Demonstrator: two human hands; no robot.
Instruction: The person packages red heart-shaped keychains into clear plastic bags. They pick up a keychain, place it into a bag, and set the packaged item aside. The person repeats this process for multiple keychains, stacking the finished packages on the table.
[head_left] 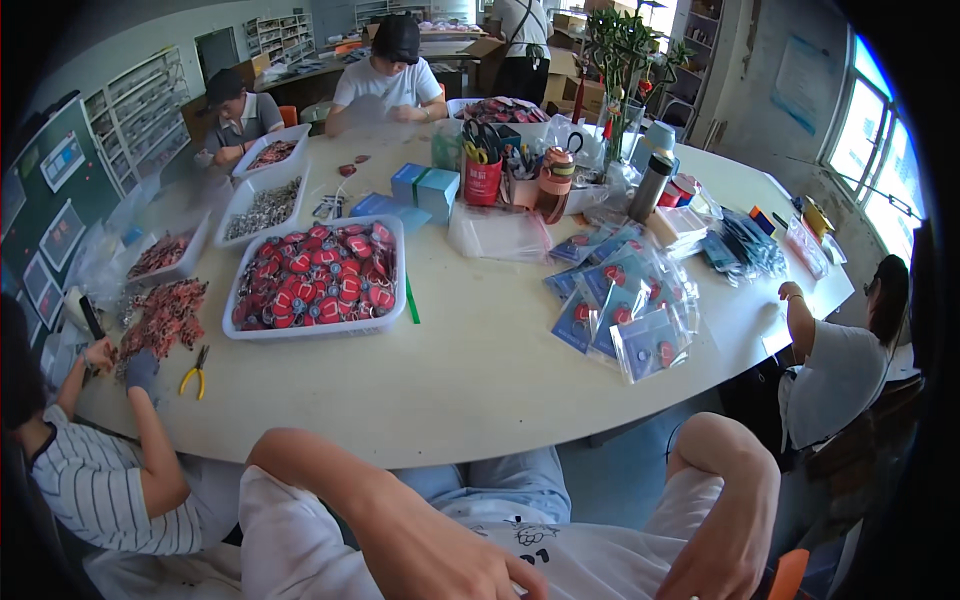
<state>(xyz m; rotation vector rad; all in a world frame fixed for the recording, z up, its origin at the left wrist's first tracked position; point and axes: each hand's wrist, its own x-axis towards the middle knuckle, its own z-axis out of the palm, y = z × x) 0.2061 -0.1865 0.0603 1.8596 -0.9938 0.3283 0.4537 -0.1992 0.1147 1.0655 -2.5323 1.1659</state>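
Observation:
Both of my hands are drawn back close to my body, over my white shirt and short of the table edge. My left hand point(455, 555) shows its back and part of a finger, while the rest runs off the lower edge. Bent at the wrist, my right hand point(718, 560) hangs downward with its fingertips cut off by the frame. Whether either hand holds anything is hidden. On the table ahead, a white plastic bin point(390, 318) is heaped with red keychains point(318, 270). To its right lies a spread of clear packets point(625, 310) with red pieces on blue cards.
Yellow-handled pliers point(193, 376) lie near a person in stripes point(120, 480) sorting red pieces at left. A blue box point(425, 190), a red pen holder point(482, 180) and a steel flask point(652, 185) stand mid-table. Another person point(840, 370) sits at right; two more work across.

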